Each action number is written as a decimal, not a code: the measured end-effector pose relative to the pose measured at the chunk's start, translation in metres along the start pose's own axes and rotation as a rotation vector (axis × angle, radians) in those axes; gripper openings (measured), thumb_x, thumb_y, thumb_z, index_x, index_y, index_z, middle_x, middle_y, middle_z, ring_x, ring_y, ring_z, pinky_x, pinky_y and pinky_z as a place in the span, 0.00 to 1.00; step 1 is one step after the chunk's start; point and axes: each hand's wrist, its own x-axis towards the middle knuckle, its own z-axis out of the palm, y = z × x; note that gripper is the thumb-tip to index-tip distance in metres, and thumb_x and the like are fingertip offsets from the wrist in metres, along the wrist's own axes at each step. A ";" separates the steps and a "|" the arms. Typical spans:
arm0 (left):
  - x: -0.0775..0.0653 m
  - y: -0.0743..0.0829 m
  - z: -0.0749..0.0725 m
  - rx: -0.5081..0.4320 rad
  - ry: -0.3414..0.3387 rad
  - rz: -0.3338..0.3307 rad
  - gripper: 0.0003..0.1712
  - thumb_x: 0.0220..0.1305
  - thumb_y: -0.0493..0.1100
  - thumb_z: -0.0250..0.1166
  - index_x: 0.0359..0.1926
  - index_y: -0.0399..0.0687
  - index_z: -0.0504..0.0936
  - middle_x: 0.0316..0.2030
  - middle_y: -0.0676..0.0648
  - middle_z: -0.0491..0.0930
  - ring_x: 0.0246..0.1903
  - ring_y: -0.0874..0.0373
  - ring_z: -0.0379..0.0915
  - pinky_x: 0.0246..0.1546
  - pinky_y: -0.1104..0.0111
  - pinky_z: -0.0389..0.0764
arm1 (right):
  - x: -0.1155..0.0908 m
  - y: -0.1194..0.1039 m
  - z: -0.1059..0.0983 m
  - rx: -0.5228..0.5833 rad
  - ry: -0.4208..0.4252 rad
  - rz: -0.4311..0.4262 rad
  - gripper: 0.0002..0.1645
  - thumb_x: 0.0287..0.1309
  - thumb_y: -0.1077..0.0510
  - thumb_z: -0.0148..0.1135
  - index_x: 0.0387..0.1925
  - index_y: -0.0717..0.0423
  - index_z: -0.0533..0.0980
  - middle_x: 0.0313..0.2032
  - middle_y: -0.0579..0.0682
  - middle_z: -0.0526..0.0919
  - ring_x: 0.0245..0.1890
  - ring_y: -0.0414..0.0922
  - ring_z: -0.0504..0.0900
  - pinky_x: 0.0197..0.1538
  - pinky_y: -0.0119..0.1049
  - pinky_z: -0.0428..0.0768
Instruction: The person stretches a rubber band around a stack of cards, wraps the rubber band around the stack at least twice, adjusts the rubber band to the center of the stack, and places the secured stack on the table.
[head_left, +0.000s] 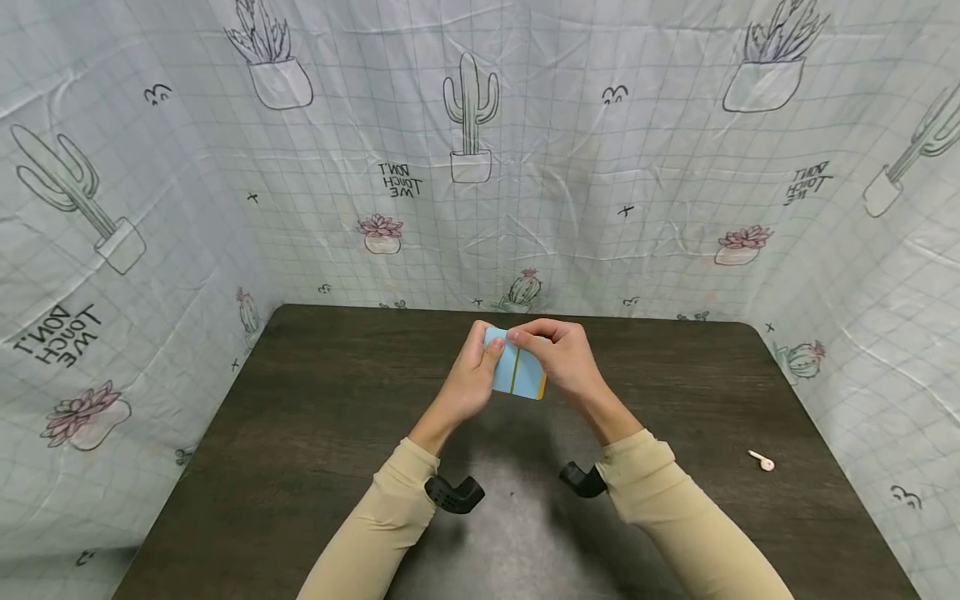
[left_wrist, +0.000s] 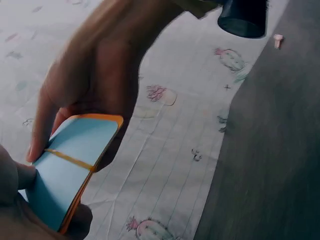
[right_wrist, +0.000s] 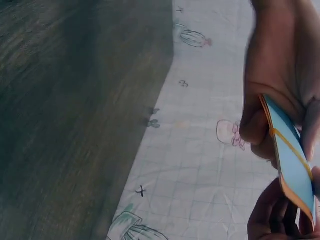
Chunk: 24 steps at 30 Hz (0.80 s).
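A light blue rounded card stack or small notebook [head_left: 529,380] with orange edges is held up over the far half of the table, and its exact kind is unclear. A thin yellow band [head_left: 514,372] runs across it. My left hand [head_left: 471,371] grips its left side, thumb on the blue face. At the upper edge, the right hand [head_left: 567,354] pinches it near the band's end. The left wrist view shows the blue face [left_wrist: 65,175] and layered orange edge, with the right-hand thumb beside the band. In the right wrist view, fingers of both hands curl behind the thing [right_wrist: 292,160].
A dark wooden table [head_left: 322,400] spreads beneath both arms. One white earbud [head_left: 763,462] lies on its right side. A pale cloth printed with cacti [head_left: 570,183] hangs behind and at both sides. Black wrist cameras [head_left: 454,495] are strapped over the sleeves.
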 end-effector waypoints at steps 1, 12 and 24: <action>-0.001 0.000 0.000 0.007 -0.009 0.000 0.10 0.82 0.43 0.42 0.47 0.39 0.63 0.38 0.43 0.68 0.36 0.54 0.68 0.36 0.65 0.72 | 0.001 0.000 0.001 -0.009 -0.011 0.003 0.15 0.65 0.57 0.68 0.41 0.68 0.84 0.35 0.49 0.85 0.28 0.44 0.79 0.30 0.36 0.80; 0.003 0.002 0.001 -0.075 0.153 -0.039 0.10 0.82 0.41 0.42 0.52 0.37 0.64 0.40 0.42 0.71 0.35 0.55 0.72 0.36 0.65 0.73 | -0.007 0.008 -0.003 -0.019 -0.051 0.122 0.20 0.63 0.51 0.70 0.46 0.65 0.82 0.37 0.52 0.84 0.33 0.46 0.83 0.38 0.39 0.83; 0.004 0.005 0.000 -0.116 0.294 -0.054 0.10 0.81 0.40 0.43 0.52 0.37 0.66 0.40 0.42 0.71 0.36 0.55 0.68 0.36 0.64 0.70 | -0.021 0.025 0.004 0.011 -0.147 0.140 0.14 0.63 0.62 0.68 0.44 0.72 0.82 0.37 0.61 0.86 0.35 0.51 0.87 0.49 0.54 0.82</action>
